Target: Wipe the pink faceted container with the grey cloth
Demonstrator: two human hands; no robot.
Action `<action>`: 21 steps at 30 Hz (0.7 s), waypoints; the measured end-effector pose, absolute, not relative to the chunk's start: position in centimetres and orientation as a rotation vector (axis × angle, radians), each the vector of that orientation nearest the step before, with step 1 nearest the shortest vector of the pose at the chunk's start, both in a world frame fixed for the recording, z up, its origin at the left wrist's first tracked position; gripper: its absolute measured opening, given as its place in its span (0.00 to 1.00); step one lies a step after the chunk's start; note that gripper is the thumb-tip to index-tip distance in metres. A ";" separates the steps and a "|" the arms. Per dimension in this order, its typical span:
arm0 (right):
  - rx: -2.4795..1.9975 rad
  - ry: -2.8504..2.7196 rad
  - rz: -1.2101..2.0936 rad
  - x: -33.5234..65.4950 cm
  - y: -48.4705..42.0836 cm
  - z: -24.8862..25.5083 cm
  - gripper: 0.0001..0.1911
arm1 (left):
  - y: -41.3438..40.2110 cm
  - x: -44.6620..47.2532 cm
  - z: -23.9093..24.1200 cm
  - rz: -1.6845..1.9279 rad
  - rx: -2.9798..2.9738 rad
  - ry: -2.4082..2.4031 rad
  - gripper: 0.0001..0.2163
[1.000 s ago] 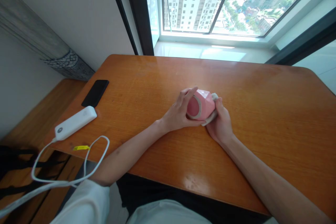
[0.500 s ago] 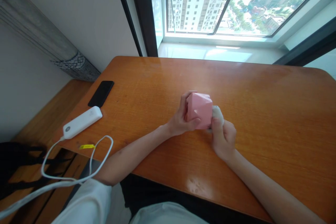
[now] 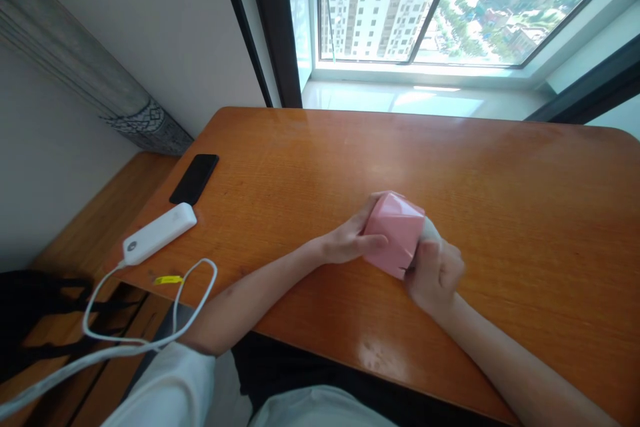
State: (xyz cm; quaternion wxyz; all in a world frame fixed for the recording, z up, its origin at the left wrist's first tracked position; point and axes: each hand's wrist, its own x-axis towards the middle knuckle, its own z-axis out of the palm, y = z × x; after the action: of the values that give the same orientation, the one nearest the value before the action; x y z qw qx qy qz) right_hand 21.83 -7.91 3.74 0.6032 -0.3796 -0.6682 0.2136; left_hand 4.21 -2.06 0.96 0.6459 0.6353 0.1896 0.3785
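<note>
A glossy pink box-shaped object (image 3: 396, 230) with creased, faceted sides is held above the table (image 3: 320, 167), tilted. My left hand (image 3: 353, 237) grips it from the left, thumb across its near face and fingers behind. At its right side, my right hand (image 3: 437, 273) is closed on a white, soft-looking piece (image 3: 431, 232), perhaps a tissue or cloth, pressed against the pink object. Most of that white piece is hidden by my thumb and the pink side. A small dark spot shows at the pink object's lower right corner.
On the table's left side lie a black phone (image 3: 195, 178) and a white oblong device (image 3: 160, 233) with a white cable (image 3: 210, 287) hanging toward me. A yellow tag (image 3: 169, 279) sits by the cable. Beyond the table's far edge is a window (image 3: 425, 7).
Both hands have moved a little right and toward me with the pink object. It has turned, so its top now slopes down to the right. The white piece stays at its right side.
</note>
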 end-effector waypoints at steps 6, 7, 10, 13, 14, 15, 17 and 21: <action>-1.007 -1.429 0.646 21.9 -7.4 4.1 0.39 | -2.2 4.4 0.7 0.995 1.561 0.449 0.54; -1.099 -1.293 0.833 21.8 -7.1 4.2 0.38 | -2.0 4.3 0.4 1.064 1.693 0.470 0.56; -1.166 -0.920 1.314 21.5 -6.2 4.2 0.34 | -0.8 3.3 -0.4 1.142 2.241 0.556 0.53; -1.111 -0.733 1.519 21.4 -5.7 4.2 0.30 | 0.1 2.3 -0.9 1.078 2.606 0.463 0.40; -1.114 -0.719 1.506 21.3 -5.9 4.2 0.30 | 0.3 2.3 -1.0 1.091 2.603 0.437 0.40; -1.129 -0.733 1.443 21.3 -6.1 4.3 0.30 | 0.3 2.4 -1.0 1.120 2.537 0.427 0.43; -1.159 -0.837 1.204 21.2 -6.9 4.4 0.32 | -0.1 3.0 -0.9 1.174 2.267 0.417 0.51; -0.879 -1.359 0.552 21.7 -8.3 3.8 0.35 | -1.7 4.3 0.0 0.936 1.585 0.301 0.54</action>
State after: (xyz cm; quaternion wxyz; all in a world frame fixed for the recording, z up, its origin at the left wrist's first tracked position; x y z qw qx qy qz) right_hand 21.70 -8.30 3.76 0.6561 -0.3879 -0.5998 0.2436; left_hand 4.27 -1.65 0.04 0.5957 0.6825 0.1296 0.4033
